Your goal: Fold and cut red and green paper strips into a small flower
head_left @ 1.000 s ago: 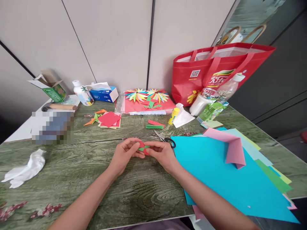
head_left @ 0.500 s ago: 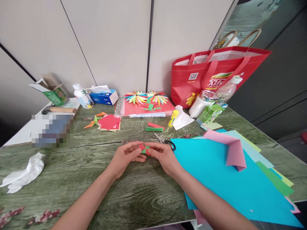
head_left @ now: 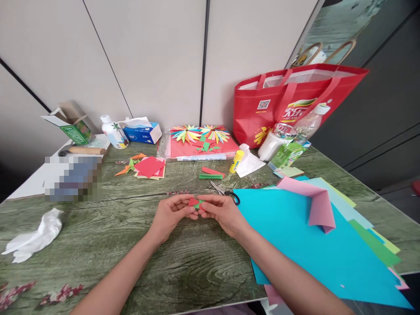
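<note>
Head view: both hands are meeting low over the middle of the table [head_left: 98,227]. The left hand [head_left: 170,214] and right hand [head_left: 223,212] are pinching a small folded paper piece [head_left: 194,202], red and green, between them. The fingers of both hands are closing narrowly on it, thumbs on the near side and fingertips curling over the far side. The piece is sitting just above the table surface; I cannot tell whether it is touching.

Scissors [head_left: 226,191] are lying just beyond the right hand, handles toward the large blue sheet [head_left: 295,236]. That sheet is topping a stack of coloured paper at the right, with a folded pink sheet [head_left: 315,201] standing up on it. Red and green strips [head_left: 211,173] are lying further back, near a yellow glue stick [head_left: 236,161]. A pile of red squares [head_left: 149,166] is sitting back left. A crumpled tissue [head_left: 33,236] is lying well apart at the far left. A red bag [head_left: 262,109] is standing against the wall.
</note>
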The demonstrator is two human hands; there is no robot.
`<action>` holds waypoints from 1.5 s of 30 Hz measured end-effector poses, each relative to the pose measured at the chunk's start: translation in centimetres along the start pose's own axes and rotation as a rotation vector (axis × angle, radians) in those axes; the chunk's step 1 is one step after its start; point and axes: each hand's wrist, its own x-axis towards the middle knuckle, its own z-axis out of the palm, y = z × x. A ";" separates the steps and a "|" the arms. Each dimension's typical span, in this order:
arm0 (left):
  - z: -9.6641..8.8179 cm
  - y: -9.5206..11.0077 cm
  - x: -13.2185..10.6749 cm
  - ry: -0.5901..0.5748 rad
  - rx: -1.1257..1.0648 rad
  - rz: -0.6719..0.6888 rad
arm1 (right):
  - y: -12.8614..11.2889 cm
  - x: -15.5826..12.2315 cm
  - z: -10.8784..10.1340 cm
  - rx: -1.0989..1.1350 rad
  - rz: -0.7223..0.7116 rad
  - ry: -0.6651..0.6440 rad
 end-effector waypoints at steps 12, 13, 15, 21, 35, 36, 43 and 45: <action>0.0 -0.6 -0.2 -0.046 -0.050 -0.015 | 0.4 -0.1 0.4 -0.194 -0.167 0.007; 0.1 -0.6 -0.2 -0.037 -0.061 -0.016 | 0.5 -0.1 0.4 -0.208 -0.170 0.008; 0.1 -0.5 -0.2 -0.016 -0.077 -0.027 | 0.5 -0.2 0.4 -0.254 -0.181 0.015; 0.2 -0.4 -0.2 -0.013 -0.043 -0.018 | 0.5 -0.1 0.5 -0.237 -0.212 0.066; 0.4 -0.8 -0.2 -0.006 -0.060 -0.035 | 0.5 0.0 0.2 -0.248 -0.227 0.108; 0.4 -0.8 -0.2 -0.014 -0.049 -0.034 | 0.5 0.0 0.2 -0.254 -0.226 0.111; 0.1 -1.0 -0.1 -0.050 0.029 -0.025 | 0.3 -0.1 0.2 -0.356 -0.284 0.130; 0.1 -0.9 -0.1 -0.054 0.037 -0.035 | 0.4 -0.1 0.2 -0.361 -0.292 0.116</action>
